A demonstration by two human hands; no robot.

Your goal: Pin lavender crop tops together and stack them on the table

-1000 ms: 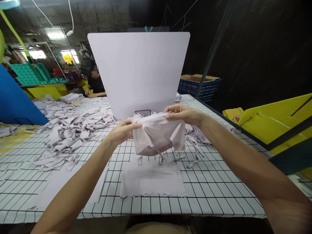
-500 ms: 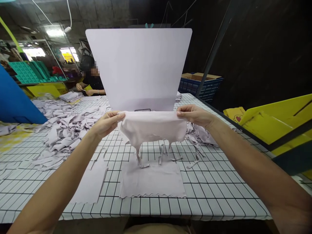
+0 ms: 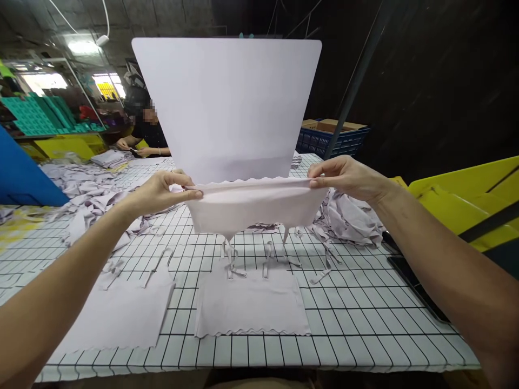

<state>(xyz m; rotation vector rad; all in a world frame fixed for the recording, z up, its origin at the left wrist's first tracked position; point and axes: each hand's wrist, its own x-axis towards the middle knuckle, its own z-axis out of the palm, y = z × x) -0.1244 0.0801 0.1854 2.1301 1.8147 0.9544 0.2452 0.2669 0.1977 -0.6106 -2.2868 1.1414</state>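
Observation:
A pale lilac camisole (image 3: pixel 251 202) is stretched level between my two hands, its scalloped hem on top and its thin straps dangling. My left hand (image 3: pixel 166 192) pinches the hem's left end between thumb and fingers. At the other end my right hand (image 3: pixel 344 178) pinches the hem the same way. Below it, another camisole (image 3: pixel 251 305) lies flat on the grid-patterned tablecloth (image 3: pixel 344 324), straps away from me and wavy hem towards me. More folded camisoles (image 3: pixel 121 313) lie to its left, partly behind my left forearm.
A large white board (image 3: pixel 235 108) stands upright behind my hands. Loose lilac garments are heaped at left (image 3: pixel 89 205) and right (image 3: pixel 348 216). A dark flat device (image 3: pixel 417 286) lies by my right forearm. A person (image 3: pixel 148 132) sits across at left; blue crates (image 3: pixel 332 140) stand behind.
My hands have moved apart, pulling the camisole wider and flatter. Its top edge now shows the scalloped hem instead of a smooth fold. The view has shifted slightly.

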